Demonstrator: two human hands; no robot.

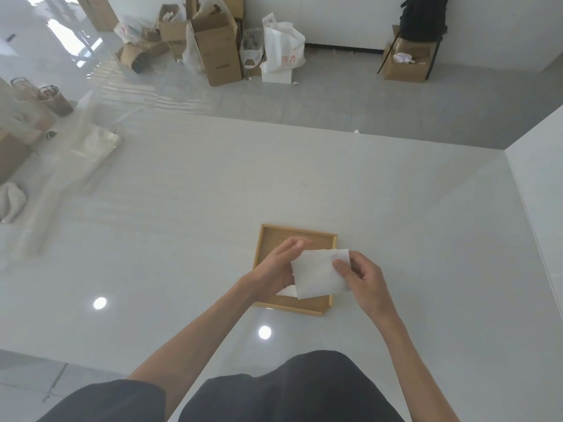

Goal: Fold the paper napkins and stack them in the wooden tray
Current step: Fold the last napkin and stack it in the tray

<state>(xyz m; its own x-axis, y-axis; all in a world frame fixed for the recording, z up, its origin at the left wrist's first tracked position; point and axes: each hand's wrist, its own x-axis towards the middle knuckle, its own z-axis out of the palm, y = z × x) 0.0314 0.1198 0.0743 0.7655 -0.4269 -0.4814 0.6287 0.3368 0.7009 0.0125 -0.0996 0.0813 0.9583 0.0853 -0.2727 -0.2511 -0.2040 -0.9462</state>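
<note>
A square wooden tray (292,231) rests on the white table in front of me. Both hands hold one white paper napkin (316,277), folded into a rectangle, just above the tray's right half. My left hand (275,269) grips its left edge from behind. My right hand (364,280) pinches its right edge with thumb on top. Under the held napkin, a corner of another white napkin (288,291) shows inside the tray; most of it is hidden.
The glossy white table (182,223) ends at a far edge and meets a white wall on the right. A plastic bag and cups sit at far left. Cardboard boxes (217,47) and bags crowd the floor beyond.
</note>
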